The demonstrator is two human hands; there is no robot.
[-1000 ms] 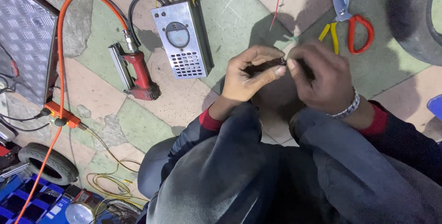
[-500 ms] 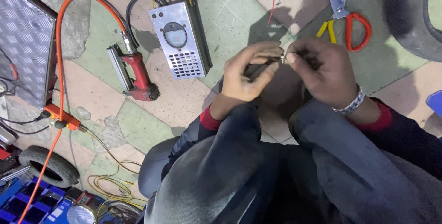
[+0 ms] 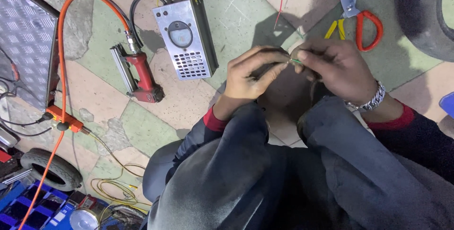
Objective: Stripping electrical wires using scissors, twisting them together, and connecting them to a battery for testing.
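My left hand [image 3: 250, 76] and my right hand [image 3: 331, 66] meet above my knees, fingertips almost touching. Between them they pinch a thin green wire [image 3: 295, 60], with a dark part partly hidden under my left fingers. A metal bracelet [image 3: 371, 100] circles my right wrist. Both sleeves are dark with red cuffs.
On the tiled floor lie a silver metal box with a round gauge [image 3: 187, 36], a red air tool [image 3: 139, 76] on an orange hose [image 3: 64, 45], and red-handled scissors [image 3: 357, 10]. A tyre [image 3: 425, 12] sits top right, a small wheel [image 3: 49, 168] and blue crates [image 3: 28, 208] bottom left.
The view has shifted slightly. My hands have stayed together, with the fingertips working the wire between them; the green wire tip now shows between the fingers.
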